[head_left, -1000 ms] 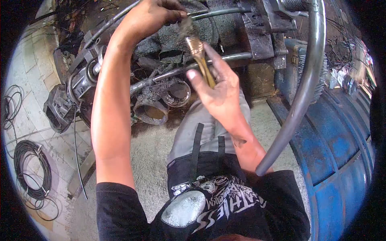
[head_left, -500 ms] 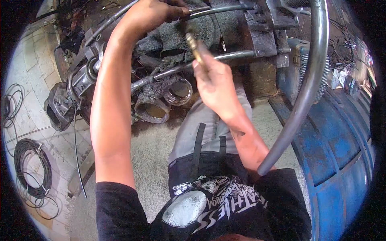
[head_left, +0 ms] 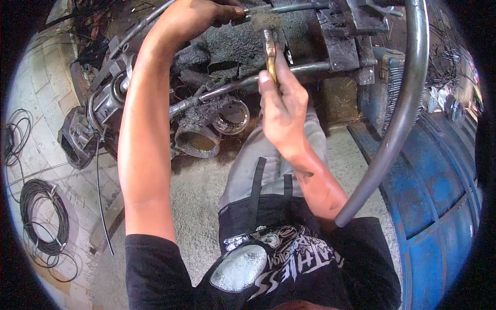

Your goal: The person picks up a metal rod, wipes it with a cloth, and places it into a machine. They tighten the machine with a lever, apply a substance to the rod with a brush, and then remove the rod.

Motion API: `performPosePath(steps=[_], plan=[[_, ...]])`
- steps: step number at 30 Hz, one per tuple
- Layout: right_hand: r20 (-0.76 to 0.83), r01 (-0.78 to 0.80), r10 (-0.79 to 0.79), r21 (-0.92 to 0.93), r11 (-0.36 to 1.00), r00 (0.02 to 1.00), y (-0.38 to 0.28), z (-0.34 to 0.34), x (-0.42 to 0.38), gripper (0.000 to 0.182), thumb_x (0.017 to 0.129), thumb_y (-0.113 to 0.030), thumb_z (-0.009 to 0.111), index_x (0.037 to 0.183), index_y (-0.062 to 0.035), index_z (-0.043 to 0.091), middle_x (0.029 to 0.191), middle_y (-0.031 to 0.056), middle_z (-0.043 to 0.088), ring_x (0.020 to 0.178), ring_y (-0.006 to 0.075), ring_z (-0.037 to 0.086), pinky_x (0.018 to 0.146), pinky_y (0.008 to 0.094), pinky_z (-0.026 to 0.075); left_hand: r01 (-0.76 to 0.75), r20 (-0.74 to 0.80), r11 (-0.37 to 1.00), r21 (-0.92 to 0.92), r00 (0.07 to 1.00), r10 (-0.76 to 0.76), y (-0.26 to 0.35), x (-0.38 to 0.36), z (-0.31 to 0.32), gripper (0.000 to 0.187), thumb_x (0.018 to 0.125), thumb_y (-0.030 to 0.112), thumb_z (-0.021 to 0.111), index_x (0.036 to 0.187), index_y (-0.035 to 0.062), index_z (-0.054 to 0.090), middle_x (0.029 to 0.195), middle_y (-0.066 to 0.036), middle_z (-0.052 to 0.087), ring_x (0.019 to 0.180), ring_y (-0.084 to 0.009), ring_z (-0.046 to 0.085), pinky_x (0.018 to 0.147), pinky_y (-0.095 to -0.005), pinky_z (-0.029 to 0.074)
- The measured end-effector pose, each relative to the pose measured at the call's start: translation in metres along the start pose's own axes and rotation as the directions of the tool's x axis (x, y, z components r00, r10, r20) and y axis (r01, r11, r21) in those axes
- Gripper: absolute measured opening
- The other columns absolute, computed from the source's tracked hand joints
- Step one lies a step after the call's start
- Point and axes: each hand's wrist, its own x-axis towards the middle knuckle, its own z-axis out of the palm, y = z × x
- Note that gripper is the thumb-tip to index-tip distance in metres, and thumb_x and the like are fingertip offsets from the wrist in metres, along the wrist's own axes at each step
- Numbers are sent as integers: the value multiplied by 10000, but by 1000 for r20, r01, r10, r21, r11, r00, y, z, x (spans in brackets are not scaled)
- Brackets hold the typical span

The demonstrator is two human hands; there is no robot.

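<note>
My right hand (head_left: 284, 103) is wrapped round the yellowish handle of a brush (head_left: 269, 54). The brush's bristle head, blurred, lies against the upper metal tube (head_left: 294, 8) near the top of the view. Just left of it, my left hand (head_left: 206, 14) has its fingers closed at the end of that tube, and a thin part seems to be held there. Below both hands is a dirty, dark engine housing (head_left: 237, 44) caked with black grime. A lower metal tube (head_left: 222, 92) runs across it, above two round open ports (head_left: 197, 142).
A thick dark hose (head_left: 395, 124) curves down the right side near my right arm. Blue metal panels (head_left: 439, 181) and a finned block (head_left: 390, 88) are at the right. A coiled black cable (head_left: 44, 214) lies on the tiled floor at the left.
My right hand and the brush have moved right and slightly, with the bristle head now higher, against the upper tube. My left hand has hardly moved.
</note>
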Motion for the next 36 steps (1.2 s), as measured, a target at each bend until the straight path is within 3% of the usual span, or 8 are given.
performPosePath(steps=[3, 5, 7, 11, 15, 20, 27, 36], plan=[[282, -18, 30, -44, 999, 959, 12, 2, 0, 454, 935, -52, 505, 1380, -16, 426, 837, 16, 557, 711, 43, 456, 654, 186, 422, -73, 29, 993, -91, 997, 76, -5, 4, 2, 226, 801, 219, 692, 870, 6, 719, 688, -35, 651, 591, -115, 538, 526, -289, 413], [257, 137, -104, -118, 984, 961, 11, 4, -4, 450, 935, -60, 512, 1377, -22, 435, 828, 9, 534, 701, 33, 432, 643, 180, 417, -23, -5, 999, -50, 1000, 22, -1, 0, 0, 212, 810, 207, 687, 864, 5, 716, 696, -32, 657, 593, -119, 545, 531, -285, 415], [53, -83, 83, -6, 997, 995, -1, 6, -7, 428, 898, -31, 517, 1321, 9, 461, 897, 222, 637, 769, 171, 619, 724, 287, 478, -18, -7, 999, -39, 1000, 17, -8, 7, 2, 205, 814, 197, 683, 859, -1, 713, 700, -36, 660, 601, -121, 555, 539, -286, 421], [189, 87, -65, -113, 990, 980, 12, 6, 2, 433, 894, -51, 535, 1312, 31, 463, 735, 167, 597, 614, 135, 512, 615, 286, 466, -51, 53, 977, -206, 997, 63, -14, 7, 4, 189, 824, 170, 672, 848, -14, 707, 709, -51, 667, 624, -126, 579, 557, -293, 436], [46, 143, -139, -102, 984, 989, -1, 2, -1, 424, 927, -59, 544, 1332, 38, 464, 915, 63, 610, 821, 70, 546, 770, 217, 457, -88, 8, 979, -182, 996, 91, -19, 10, 6, 204, 822, 175, 674, 859, -24, 705, 711, -63, 668, 630, -135, 586, 569, -300, 445], [123, -119, 122, -27, 992, 985, -18, 3, 4, 406, 929, -60, 528, 1332, -20, 493, 597, -100, 403, 478, -8, 352, 406, 184, 284, 5, -19, 994, -105, 1000, -7, -8, 5, 5, 219, 831, 182, 659, 873, -27, 705, 739, -72, 678, 634, -146, 585, 594, -301, 453], [202, -489, 451, 475, 732, 870, -41, -9, 12, 293, 930, -104, 510, 1206, -9, 531, 700, 2, 491, 406, 24, 349, 337, 192, 264, -46, -33, 992, -117, 999, 42, -6, 2, 6, 223, 804, 194, 684, 894, -9, 710, 707, -50, 660, 602, -114, 544, 546, -283, 413], [301, -541, 453, 378, 752, 839, -31, -6, 5, 340, 931, -105, 515, 1258, -16, 505, 676, -3, 476, 398, 24, 342, 333, 195, 255, -33, -42, 997, -64, 999, 30, -11, 5, 6, 221, 794, 196, 695, 883, -6, 708, 680, -11, 633, 586, -106, 508, 535, -277, 397]])
